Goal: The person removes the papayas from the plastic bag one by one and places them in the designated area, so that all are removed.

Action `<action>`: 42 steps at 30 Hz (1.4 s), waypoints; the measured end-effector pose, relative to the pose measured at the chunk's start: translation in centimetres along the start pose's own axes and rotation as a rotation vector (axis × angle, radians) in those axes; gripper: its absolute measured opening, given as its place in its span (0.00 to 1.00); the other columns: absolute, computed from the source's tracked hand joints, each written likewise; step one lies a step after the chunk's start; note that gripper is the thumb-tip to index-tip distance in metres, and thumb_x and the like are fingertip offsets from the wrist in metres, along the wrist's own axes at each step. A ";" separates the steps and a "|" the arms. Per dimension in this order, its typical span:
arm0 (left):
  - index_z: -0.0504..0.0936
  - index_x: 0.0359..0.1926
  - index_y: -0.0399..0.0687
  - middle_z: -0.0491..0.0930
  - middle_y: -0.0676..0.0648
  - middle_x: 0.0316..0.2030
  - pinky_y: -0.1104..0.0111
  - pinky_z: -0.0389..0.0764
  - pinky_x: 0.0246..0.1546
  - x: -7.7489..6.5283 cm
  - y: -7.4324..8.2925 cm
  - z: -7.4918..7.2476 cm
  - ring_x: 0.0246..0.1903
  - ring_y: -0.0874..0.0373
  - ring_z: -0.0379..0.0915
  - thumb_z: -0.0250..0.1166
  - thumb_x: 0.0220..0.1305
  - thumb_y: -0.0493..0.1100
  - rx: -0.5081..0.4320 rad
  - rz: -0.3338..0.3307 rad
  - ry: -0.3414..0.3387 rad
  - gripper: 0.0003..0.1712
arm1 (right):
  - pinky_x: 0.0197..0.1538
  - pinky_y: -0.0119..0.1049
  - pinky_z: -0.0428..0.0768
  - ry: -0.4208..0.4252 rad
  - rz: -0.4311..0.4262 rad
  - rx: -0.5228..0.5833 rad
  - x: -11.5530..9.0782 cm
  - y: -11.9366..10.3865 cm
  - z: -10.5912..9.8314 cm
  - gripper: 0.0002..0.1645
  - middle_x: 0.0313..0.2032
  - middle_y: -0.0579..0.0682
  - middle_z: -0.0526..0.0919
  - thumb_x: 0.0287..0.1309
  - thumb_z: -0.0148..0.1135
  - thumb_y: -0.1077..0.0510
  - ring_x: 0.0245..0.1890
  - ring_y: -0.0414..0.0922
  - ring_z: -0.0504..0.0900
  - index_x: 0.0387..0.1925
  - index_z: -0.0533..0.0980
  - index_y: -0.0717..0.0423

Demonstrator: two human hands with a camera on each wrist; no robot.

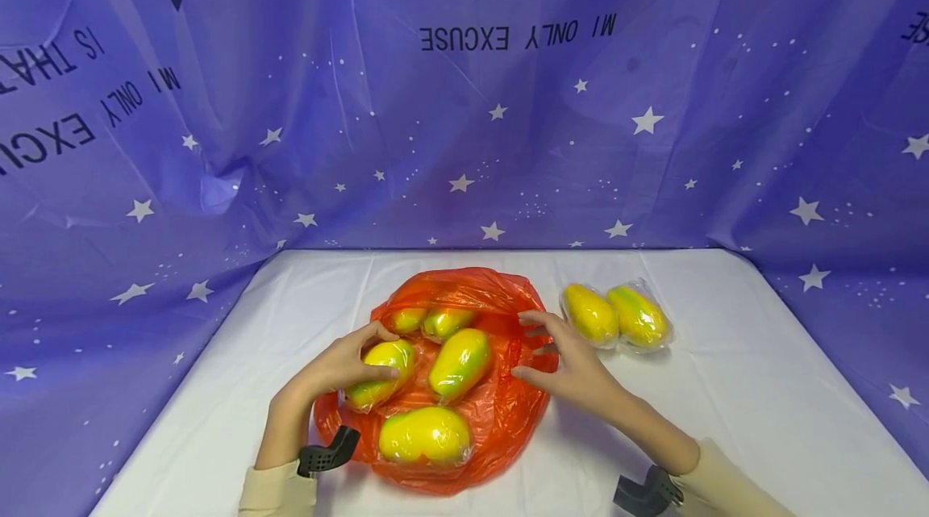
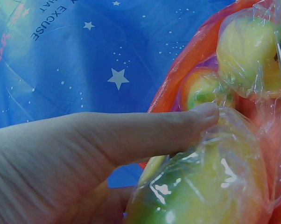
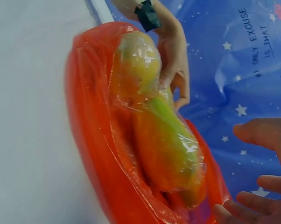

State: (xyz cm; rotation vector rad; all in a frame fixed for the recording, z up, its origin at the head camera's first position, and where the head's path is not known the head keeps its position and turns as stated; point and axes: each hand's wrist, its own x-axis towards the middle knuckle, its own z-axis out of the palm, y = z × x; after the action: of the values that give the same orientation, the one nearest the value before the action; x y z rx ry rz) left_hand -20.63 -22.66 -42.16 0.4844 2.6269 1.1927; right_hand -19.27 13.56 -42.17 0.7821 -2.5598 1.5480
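Observation:
A red plastic bag (image 1: 501,420) lies spread on the table with several yellow-green papayas, each in clear wrap. My left hand (image 1: 344,364) grips the papaya (image 1: 385,364) at the bag's left side, thumb along one side and fingers over the other. In the left wrist view the thumb lies across that papaya's (image 2: 192,191) film. Another papaya (image 1: 460,365) sits in the middle, and one more (image 1: 426,436) lies nearest me. My right hand (image 1: 573,364) is at the bag's right edge, fingers spread and holding nothing.
Two wrapped papayas, one on the left (image 1: 591,315) and one on the right (image 1: 640,317), lie side by side on the white tablecloth (image 1: 726,420), right of the bag. A purple star-print curtain (image 1: 464,138) hangs behind and at both sides.

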 end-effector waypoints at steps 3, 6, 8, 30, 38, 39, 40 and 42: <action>0.76 0.48 0.50 0.80 0.49 0.47 0.55 0.74 0.48 0.0 0.0 0.0 0.45 0.52 0.73 0.74 0.52 0.48 -0.008 0.000 0.000 0.24 | 0.49 0.45 0.79 -0.024 -0.006 0.004 0.4 0.6 0.5 0.41 0.57 0.48 0.73 0.49 0.76 0.55 0.48 0.51 0.78 0.63 0.66 0.47; 0.76 0.49 0.50 0.80 0.49 0.48 0.54 0.75 0.48 0.0 0.1 0.1 0.46 0.52 0.73 0.74 0.52 0.48 -0.012 0.001 0.001 0.24 | 0.48 0.42 0.80 -0.037 -0.013 0.014 0.9 0.8 0.8 0.41 0.58 0.52 0.73 0.49 0.76 0.52 0.47 0.55 0.79 0.63 0.66 0.48; 0.76 0.48 0.50 0.80 0.49 0.48 0.54 0.75 0.48 0.0 0.1 0.1 0.46 0.52 0.73 0.74 0.52 0.48 -0.013 0.002 0.001 0.24 | 0.46 0.40 0.80 -0.048 -0.017 0.005 1.3 0.9 1.0 0.42 0.58 0.54 0.73 0.49 0.75 0.50 0.46 0.56 0.79 0.64 0.66 0.50; 0.76 0.48 0.50 0.80 0.51 0.46 0.56 0.74 0.48 0.1 -0.2 0.1 0.45 0.54 0.74 0.74 0.53 0.49 0.005 -0.009 0.001 0.24 | 0.62 0.46 0.68 -0.233 -0.116 -0.188 4.4 2.0 3.1 0.42 0.60 0.43 0.71 0.49 0.74 0.45 0.63 0.42 0.67 0.63 0.67 0.50; 0.76 0.49 0.48 0.80 0.49 0.47 0.55 0.74 0.49 0.0 0.1 0.0 0.46 0.52 0.74 0.74 0.53 0.48 -0.018 0.001 -0.005 0.25 | 0.64 0.45 0.65 -0.282 -0.163 -0.200 5.1 1.8 3.7 0.38 0.60 0.41 0.71 0.50 0.74 0.47 0.64 0.41 0.65 0.61 0.70 0.49; 0.76 0.49 0.48 0.80 0.49 0.47 0.54 0.74 0.49 0.0 0.1 -0.1 0.46 0.52 0.74 0.74 0.53 0.48 -0.021 0.001 -0.005 0.25 | 0.64 0.46 0.65 -0.288 -0.170 -0.195 5.1 1.9 3.8 0.37 0.60 0.42 0.71 0.50 0.74 0.47 0.64 0.42 0.65 0.61 0.71 0.50; 0.76 0.49 0.48 0.80 0.49 0.47 0.54 0.74 0.49 0.0 0.1 -0.1 0.46 0.52 0.74 0.74 0.53 0.47 -0.022 0.001 -0.005 0.25 | 0.64 0.47 0.65 -0.292 -0.173 -0.192 5.1 1.9 3.8 0.37 0.60 0.42 0.71 0.50 0.74 0.47 0.64 0.42 0.65 0.61 0.71 0.50; 0.76 0.49 0.48 0.79 0.49 0.47 0.54 0.74 0.49 0.0 0.1 -0.1 0.46 0.52 0.74 0.74 0.53 0.48 -0.021 0.001 -0.004 0.25 | 0.64 0.48 0.65 -0.297 -0.169 -0.191 5.1 1.9 3.9 0.37 0.59 0.43 0.71 0.50 0.74 0.47 0.64 0.43 0.65 0.60 0.71 0.50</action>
State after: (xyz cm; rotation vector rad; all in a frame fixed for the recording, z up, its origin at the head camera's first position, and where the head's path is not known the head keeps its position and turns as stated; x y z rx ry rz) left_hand -20.59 -22.67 -42.03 0.4833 2.6082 1.2177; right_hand -23.73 8.99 -44.20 1.2476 -2.6990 1.1958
